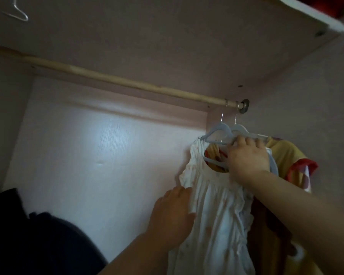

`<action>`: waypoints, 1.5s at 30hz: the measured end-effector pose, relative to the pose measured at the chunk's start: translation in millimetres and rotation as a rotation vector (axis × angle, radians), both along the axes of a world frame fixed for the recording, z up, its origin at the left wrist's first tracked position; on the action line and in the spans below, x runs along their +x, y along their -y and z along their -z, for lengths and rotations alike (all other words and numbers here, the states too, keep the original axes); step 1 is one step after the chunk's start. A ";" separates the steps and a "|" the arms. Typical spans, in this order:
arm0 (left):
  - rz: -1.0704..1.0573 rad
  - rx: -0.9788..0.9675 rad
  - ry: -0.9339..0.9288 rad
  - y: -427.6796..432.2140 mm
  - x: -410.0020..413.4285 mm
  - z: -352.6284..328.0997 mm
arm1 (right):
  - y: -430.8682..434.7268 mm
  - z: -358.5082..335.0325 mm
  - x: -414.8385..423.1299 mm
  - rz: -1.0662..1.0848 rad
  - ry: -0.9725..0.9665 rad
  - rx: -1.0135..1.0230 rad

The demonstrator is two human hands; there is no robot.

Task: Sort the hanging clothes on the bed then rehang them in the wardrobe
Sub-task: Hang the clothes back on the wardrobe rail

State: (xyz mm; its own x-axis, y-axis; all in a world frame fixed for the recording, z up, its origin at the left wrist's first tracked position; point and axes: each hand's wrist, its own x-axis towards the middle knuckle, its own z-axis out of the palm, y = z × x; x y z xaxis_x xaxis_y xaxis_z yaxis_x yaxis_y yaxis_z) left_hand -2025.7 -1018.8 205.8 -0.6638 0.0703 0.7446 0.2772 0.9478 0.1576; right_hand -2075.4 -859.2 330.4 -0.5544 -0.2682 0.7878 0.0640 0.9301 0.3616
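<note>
Hanging a white dress at the rail's right end

Right hand (246,157) raised, grip closed on the pale hangers (218,133); left hand (172,213) pinches the white dress (216,225) edge. Wooden rail (107,78) bare leftward; yellow garment (286,153) behind.

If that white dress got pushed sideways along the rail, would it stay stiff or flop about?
Probably flop: the white dress hangs in soft gathered folds and bunches under the left hand. It looks thin, so likely light. Its hanger would probably swing on the rail.
</note>
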 end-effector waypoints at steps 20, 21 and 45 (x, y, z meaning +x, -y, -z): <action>0.202 -0.148 0.459 -52.8 221.8 133.1 | -70.3 264.9 288.9 -0.012 0.739 -0.288; 0.237 -0.170 0.492 -62.1 236.2 145.7 | -78.8 278.4 310.8 0.001 0.769 -0.325; 1.361 -0.813 0.514 -371.8 823.7 278.0 | -239.6 418.8 1078.5 1.127 0.591 -1.077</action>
